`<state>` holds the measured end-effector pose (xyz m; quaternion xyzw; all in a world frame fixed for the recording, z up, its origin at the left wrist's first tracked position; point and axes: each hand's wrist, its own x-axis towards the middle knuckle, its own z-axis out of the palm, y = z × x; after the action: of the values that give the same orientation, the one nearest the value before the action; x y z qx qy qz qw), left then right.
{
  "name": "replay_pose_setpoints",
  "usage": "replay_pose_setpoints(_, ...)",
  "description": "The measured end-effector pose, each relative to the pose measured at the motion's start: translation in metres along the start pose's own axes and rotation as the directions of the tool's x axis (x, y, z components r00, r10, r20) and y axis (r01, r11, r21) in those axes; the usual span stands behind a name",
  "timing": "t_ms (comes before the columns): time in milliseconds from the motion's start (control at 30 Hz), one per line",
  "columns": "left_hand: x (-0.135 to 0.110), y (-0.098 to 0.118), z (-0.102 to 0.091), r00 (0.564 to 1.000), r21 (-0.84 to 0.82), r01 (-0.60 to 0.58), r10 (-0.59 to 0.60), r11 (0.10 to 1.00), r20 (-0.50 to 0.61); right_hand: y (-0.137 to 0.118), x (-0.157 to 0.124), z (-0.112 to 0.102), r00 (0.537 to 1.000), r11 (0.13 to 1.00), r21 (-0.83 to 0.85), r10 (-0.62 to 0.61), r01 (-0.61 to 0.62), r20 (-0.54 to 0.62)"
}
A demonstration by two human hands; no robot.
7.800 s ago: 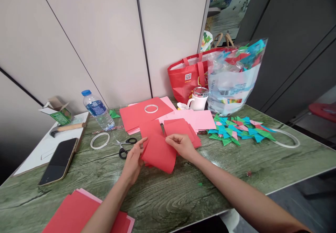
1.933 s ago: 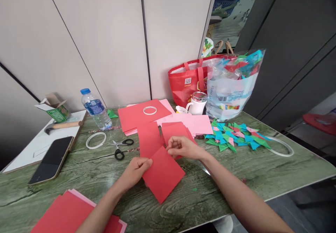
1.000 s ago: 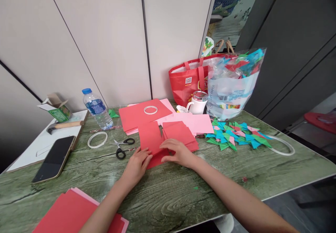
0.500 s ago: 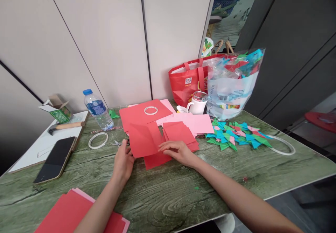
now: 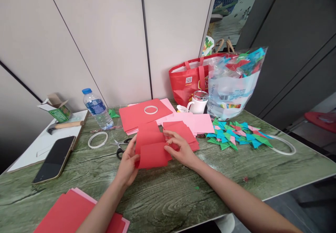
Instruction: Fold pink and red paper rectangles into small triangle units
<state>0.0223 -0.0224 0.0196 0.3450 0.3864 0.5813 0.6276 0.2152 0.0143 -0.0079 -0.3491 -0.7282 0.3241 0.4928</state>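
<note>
My left hand (image 5: 127, 163) and my right hand (image 5: 179, 148) both grip a red paper sheet (image 5: 153, 153), held just above the green wood-grain table (image 5: 162, 198). The left hand holds its left edge, the right hand pinches its right edge. The sheet looks folded over, with a second layer showing at the top. Behind it lies a small stack of red paper squares (image 5: 183, 132), and farther back a larger red sheet pile (image 5: 139, 115) with a white ring (image 5: 151, 109) on it.
Black-handled scissors (image 5: 121, 145), a white tape ring (image 5: 97, 139), a water bottle (image 5: 96, 109) and a phone (image 5: 54, 158) lie to the left. Pink sheets (image 5: 201, 122), folded paper triangles (image 5: 236, 135), a white mug (image 5: 198, 102), a plastic bag (image 5: 233, 86) and a red tote (image 5: 187, 80) are right. More red sheets (image 5: 70, 213) lie near.
The red sheet, flat under both hands a second ago, was lifted at its left side by my left hand and is now held folded between both hands.
</note>
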Motion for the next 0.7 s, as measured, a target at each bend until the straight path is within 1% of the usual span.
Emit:
replay_pose_setpoints(100, -0.0015, -0.0008, 0.0002, 0.998, 0.012, 0.065, -0.065, 0.998, 0.017, 0.0043, -0.0012, 0.0019, 0.997, 0.997, 0.027, 0.074, -0.073, -0.021)
replay_pose_setpoints(167, -0.0024, -0.0017, 0.0000, 0.996, 0.029, 0.082, -0.083, 0.996, 0.034, 0.0069, -0.0018, 0.0032, 0.991, 0.992, 0.028, 0.127, -0.126, -0.043)
replay_pose_setpoints(267, -0.0046, -0.0024, 0.0006, 0.996, 0.072, 0.050, -0.056, 0.996, 0.074, 0.0085, -0.0019, 0.0044, 0.987, 0.990, 0.023, 0.144, -0.142, -0.075)
replay_pose_setpoints(333, -0.0060, -0.0019, 0.0014, 0.994, 0.129, 0.013, -0.027, 0.992, 0.108, 0.0086, -0.0020, 0.0049, 0.985, 0.989, 0.025, 0.146, -0.144, -0.092)
replay_pose_setpoints(400, -0.0067, -0.0009, 0.0020, 0.992, 0.185, 0.001, -0.024, 0.983, 0.126, 0.0087, -0.0022, 0.0053, 0.981, 0.986, 0.036, 0.166, -0.163, -0.099)
replay_pose_setpoints(533, -0.0043, -0.0008, 0.0007, 0.997, 0.237, 0.016, -0.035, 0.971, 0.074, 0.0085, -0.0030, 0.0054, 0.975, 0.978, 0.086, 0.199, -0.191, -0.098)
replay_pose_setpoints(600, -0.0022, -0.0029, -0.0011, 0.999, 0.273, 0.002, -0.016, 0.962, 0.049, 0.0083, -0.0033, 0.0050, 0.979, 0.980, 0.094, 0.184, -0.176, -0.086)
replay_pose_setpoints(700, -0.0002, -0.0064, -0.0032, 0.999, 0.342, -0.026, 0.012, 0.939, 0.041, 0.0090, -0.0034, 0.0044, 0.988, 0.987, 0.075, 0.147, -0.143, -0.050)
